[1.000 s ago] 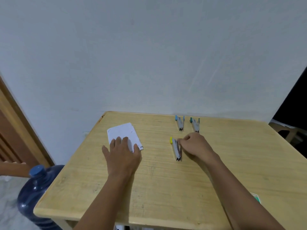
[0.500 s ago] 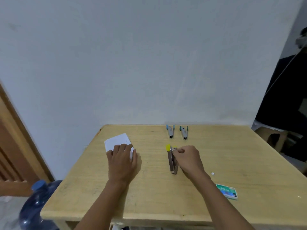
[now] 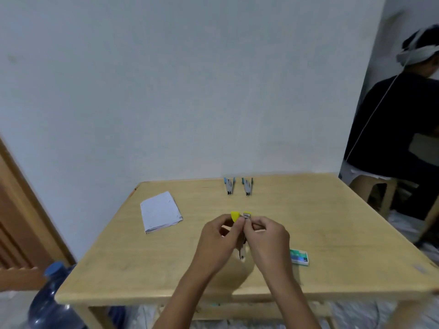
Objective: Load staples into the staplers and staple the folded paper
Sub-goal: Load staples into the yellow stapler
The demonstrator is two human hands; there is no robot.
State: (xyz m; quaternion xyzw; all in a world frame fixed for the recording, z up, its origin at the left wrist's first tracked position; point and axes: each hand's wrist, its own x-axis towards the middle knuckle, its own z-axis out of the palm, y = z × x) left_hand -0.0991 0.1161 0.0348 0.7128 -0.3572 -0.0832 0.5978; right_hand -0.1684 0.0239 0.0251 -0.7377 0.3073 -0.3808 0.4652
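A small stapler with a yellow tip [image 3: 235, 216] is lifted above the wooden table [image 3: 332, 229], held between both hands. My left hand [image 3: 219, 236] grips its yellow end, and my right hand [image 3: 266, 236] pinches its metal end. Most of the stapler is hidden by my fingers. The folded white paper [image 3: 160, 211] lies flat on the table to the left, untouched. Two more staplers, a blue-tipped stapler [image 3: 229, 185] and a teal-tipped stapler [image 3: 247, 186], lie side by side near the far edge. A green staple box [image 3: 299, 256] sits just right of my right wrist.
A blue water bottle [image 3: 51, 302] stands on the floor at the table's front left corner. A wooden door frame [image 3: 21, 210] is at the left. A seated person in dark clothing [image 3: 401, 119] and a stool [image 3: 373, 188] are beyond the table's right side.
My left hand left the folded paper and joined my right hand on the yellow stapler, which has been raised off the table. The camera view also shifted right.
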